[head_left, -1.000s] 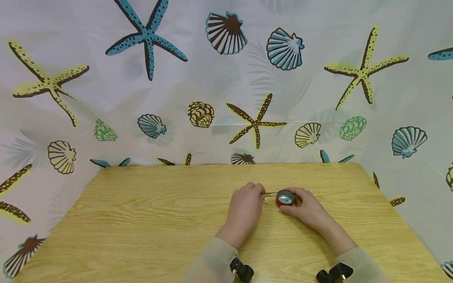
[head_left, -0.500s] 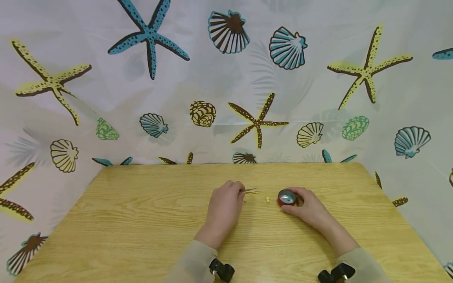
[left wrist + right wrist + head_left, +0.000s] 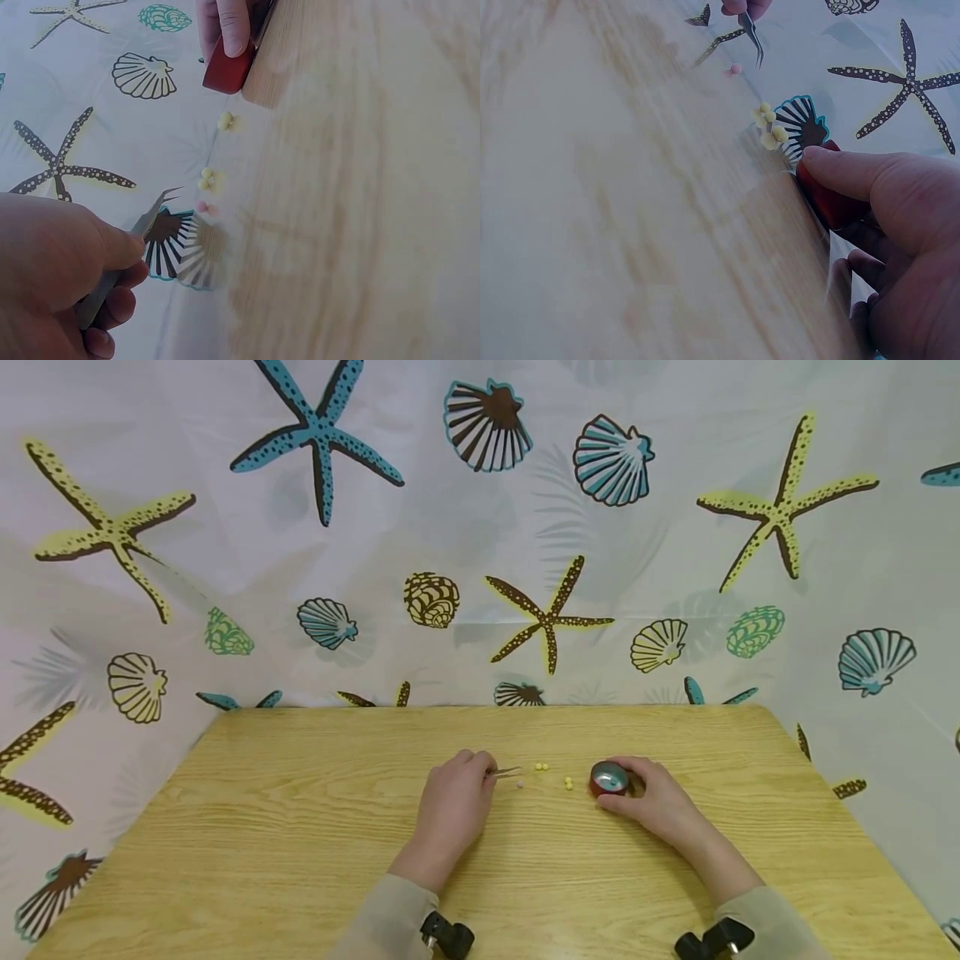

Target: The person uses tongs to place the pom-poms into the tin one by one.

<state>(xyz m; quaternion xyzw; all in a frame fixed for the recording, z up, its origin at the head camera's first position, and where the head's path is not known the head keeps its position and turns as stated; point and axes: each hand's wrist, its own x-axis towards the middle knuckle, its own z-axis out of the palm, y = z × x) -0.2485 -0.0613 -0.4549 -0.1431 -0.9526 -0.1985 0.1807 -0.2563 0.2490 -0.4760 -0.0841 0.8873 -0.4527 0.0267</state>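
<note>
Here, thumb and fingers of the left hand [image 3: 452, 802] pinch slender grey metal tweezers [image 3: 147, 220], whose bent, pointed tips stand slightly apart. The right hand [image 3: 660, 799] curls thumb and fingers round a squat, open-topped round tin [image 3: 608, 780], red outside and shiny silver within, on the pale wood-grained table [image 3: 300, 835]; a bluish-green fleck inside is too small to make out. Left of the tin lie two little clusters of pale yellow balls [image 3: 568, 783], then a single pink ball [image 3: 202, 205] near the tweezers' tips. Behind the tin hangs a white cloth [image 3: 367, 552] printed with starfish and shells.
</note>
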